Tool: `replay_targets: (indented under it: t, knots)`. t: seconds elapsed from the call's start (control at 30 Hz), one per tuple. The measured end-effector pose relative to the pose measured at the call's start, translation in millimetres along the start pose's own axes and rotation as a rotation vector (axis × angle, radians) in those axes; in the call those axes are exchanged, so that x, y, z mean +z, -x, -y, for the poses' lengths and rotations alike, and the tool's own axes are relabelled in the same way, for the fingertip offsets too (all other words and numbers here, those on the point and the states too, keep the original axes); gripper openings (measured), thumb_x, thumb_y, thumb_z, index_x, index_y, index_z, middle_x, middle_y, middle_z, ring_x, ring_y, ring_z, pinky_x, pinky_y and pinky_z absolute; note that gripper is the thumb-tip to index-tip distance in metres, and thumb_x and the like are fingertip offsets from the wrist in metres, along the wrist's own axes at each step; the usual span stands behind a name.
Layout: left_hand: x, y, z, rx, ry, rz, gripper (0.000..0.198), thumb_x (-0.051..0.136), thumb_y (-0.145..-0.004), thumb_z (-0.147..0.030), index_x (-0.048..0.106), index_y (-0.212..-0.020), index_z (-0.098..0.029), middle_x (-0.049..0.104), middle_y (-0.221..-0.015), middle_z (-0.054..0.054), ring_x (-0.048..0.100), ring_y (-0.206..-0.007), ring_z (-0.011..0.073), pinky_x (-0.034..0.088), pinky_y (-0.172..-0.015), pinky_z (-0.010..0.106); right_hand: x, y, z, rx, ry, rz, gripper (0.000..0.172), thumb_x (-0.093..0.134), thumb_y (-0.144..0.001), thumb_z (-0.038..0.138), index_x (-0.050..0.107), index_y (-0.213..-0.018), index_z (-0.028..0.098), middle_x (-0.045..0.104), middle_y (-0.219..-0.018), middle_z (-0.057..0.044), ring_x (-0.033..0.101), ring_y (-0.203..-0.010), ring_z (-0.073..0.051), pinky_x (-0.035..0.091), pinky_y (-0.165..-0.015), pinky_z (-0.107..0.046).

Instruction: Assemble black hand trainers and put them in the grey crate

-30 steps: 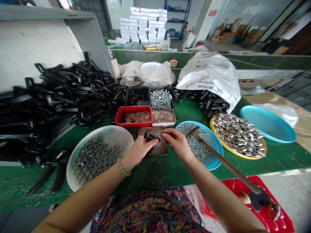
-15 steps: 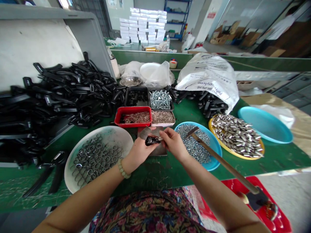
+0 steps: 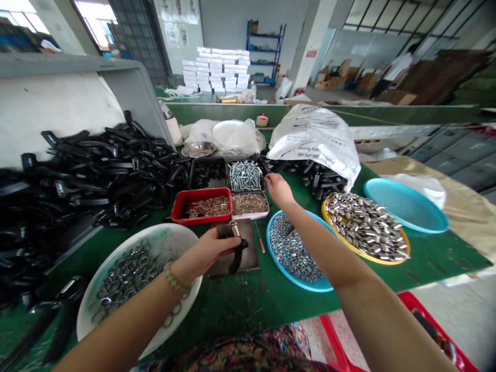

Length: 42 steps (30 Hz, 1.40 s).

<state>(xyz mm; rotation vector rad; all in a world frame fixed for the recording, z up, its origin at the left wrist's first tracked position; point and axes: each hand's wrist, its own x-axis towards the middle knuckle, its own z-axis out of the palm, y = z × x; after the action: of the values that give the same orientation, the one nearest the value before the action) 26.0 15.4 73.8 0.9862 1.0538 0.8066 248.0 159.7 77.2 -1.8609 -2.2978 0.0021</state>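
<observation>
My left hand [image 3: 211,249] is closed on a black handle part [image 3: 235,257] with a spring [image 3: 234,228] at its top, over a metal plate [image 3: 250,258]. My right hand [image 3: 278,190] reaches to the right edge of a tray of silver screws [image 3: 245,176]; its fingers are bent together, and what they hold, if anything, is too small to tell. Nearer me are a pink tray of small rivets [image 3: 250,204] and a red tray of copper-coloured pins [image 3: 207,206]. A thin red-handled tool [image 3: 262,245] lies beside the plate.
A white basin of rings [image 3: 134,268] stands left, below a heap of black handles [image 3: 127,165]. To the right are a blue basin of nuts [image 3: 294,248], a yellow basin of metal sleeves [image 3: 364,225] and a blue basin [image 3: 406,204]. A white sack [image 3: 315,137] covers more black parts.
My right hand has left the black part and moved up to the screw tray. My left hand has lowered the part toward the plate. The view has tilted up.
</observation>
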Motion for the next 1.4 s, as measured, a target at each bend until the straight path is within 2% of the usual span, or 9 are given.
replay_targets:
  t: [0.13, 0.3, 0.5, 0.63, 0.7, 0.8, 0.93, 1.2, 1.4]
  knots:
    - [-9.7, 17, -13, 0.134, -0.604, -0.068, 0.019, 0.072, -0.067, -0.032, 0.066, -0.077, -0.017, 0.067, -0.077, 0.004, 0.060, -0.075, 0.0200, 0.046, -0.073, 0.031, 7, -62, -53, 0.018, 0.072, 0.007, 0.037, 0.037, -0.094, 0.013, 0.049, -0.129, 0.014, 0.043, -0.139, -0.021, 0.038, -0.127, -0.030, 0.037, -0.096, -0.045]
    - [-15.1, 29, -29, 0.440, -1.185, -0.245, 0.016, 0.069, -0.072, -0.034, 0.064, -0.074, -0.019, 0.065, -0.090, 0.008, 0.054, -0.094, 0.0277, 0.038, -0.091, 0.043, 17, -88, -72, -0.031, 0.052, 0.061, 0.033, 0.056, -0.090, 0.034, 0.056, -0.116, 0.015, 0.057, -0.118, -0.008, 0.058, -0.103, -0.021, 0.048, -0.088, -0.044]
    - [-14.3, 25, -25, 0.421, -0.841, -0.294, 0.016, 0.044, -0.089, -0.029, 0.054, -0.082, -0.020, 0.058, -0.077, 0.003, 0.051, -0.070, 0.0177, 0.042, -0.068, 0.029, -1, -64, -70, -0.023, -0.107, -0.086, 0.014, 0.050, -0.089, 0.021, 0.058, -0.095, 0.011, 0.061, -0.104, -0.017, 0.055, -0.106, -0.025, 0.044, -0.089, -0.036]
    - [-13.6, 19, -22, 0.320, -0.699, -0.252, 0.021, 0.049, -0.087, -0.037, 0.055, -0.076, -0.020, 0.057, -0.069, 0.000, 0.049, -0.063, 0.0161, 0.039, -0.063, 0.027, -11, 11, -20, 0.101, -0.627, -0.188, 0.026, 0.027, -0.096, 0.038, 0.046, -0.103, 0.021, 0.057, -0.076, -0.002, 0.055, -0.056, -0.013, 0.045, -0.051, -0.026]
    - [-13.0, 18, -21, 0.300, -0.654, -0.219, 0.022, 0.054, -0.085, -0.040, 0.057, -0.076, -0.020, 0.057, -0.066, 0.000, 0.049, -0.061, 0.0160, 0.039, -0.062, 0.027, -12, 59, 16, 0.141, -1.119, -0.056, 0.028, 0.051, -0.085, 0.051, 0.043, -0.094, 0.025, 0.049, -0.062, 0.006, 0.043, -0.042, -0.010, 0.036, -0.039, -0.023]
    - [-10.6, 23, -19, 0.332, -0.598, -0.164, 0.021, 0.058, -0.083, -0.040, 0.062, -0.078, -0.020, 0.062, -0.069, 0.002, 0.054, -0.066, 0.0180, 0.040, -0.066, 0.027, -15, 116, 61, 0.121, -1.437, 0.282, 0.035, 0.051, -0.084, 0.057, 0.045, -0.081, 0.023, 0.049, -0.064, 0.005, 0.047, -0.048, -0.011, 0.040, -0.043, -0.023]
    - [-6.6, 34, -16, 0.370, -0.544, -0.128, 0.018, 0.061, -0.080, -0.038, 0.064, -0.083, -0.021, 0.065, -0.073, 0.003, 0.058, -0.071, 0.0199, 0.044, -0.070, 0.027, -20, 138, 89, 0.129, -1.366, 0.259, 0.043, 0.045, -0.087, 0.059, 0.044, -0.067, 0.021, 0.046, -0.060, 0.004, 0.046, -0.052, -0.011, 0.039, -0.048, -0.024]
    - [-11.3, 48, -5, 0.415, -0.539, -0.146, 0.020, 0.069, -0.072, -0.041, 0.064, -0.072, -0.021, 0.062, -0.062, 0.004, 0.062, -0.069, 0.0209, 0.045, -0.068, 0.026, -27, 147, 99, -0.031, -1.200, 0.287, 0.040, 0.045, -0.090, 0.051, 0.043, -0.065, 0.020, 0.040, -0.059, 0.004, 0.039, -0.056, -0.011, 0.032, -0.051, -0.023]
    - [-2.7, 50, -2, 0.438, -0.649, -0.198, 0.022, 0.064, -0.077, -0.042, 0.065, -0.075, -0.020, 0.062, -0.062, 0.005, 0.061, -0.066, 0.0208, 0.046, -0.069, 0.028, -26, 148, 114, 0.015, -1.226, 0.187, 0.039, 0.042, -0.090, 0.050, 0.041, -0.065, 0.021, 0.037, -0.058, 0.005, 0.038, -0.055, -0.011, 0.031, -0.052, -0.024]
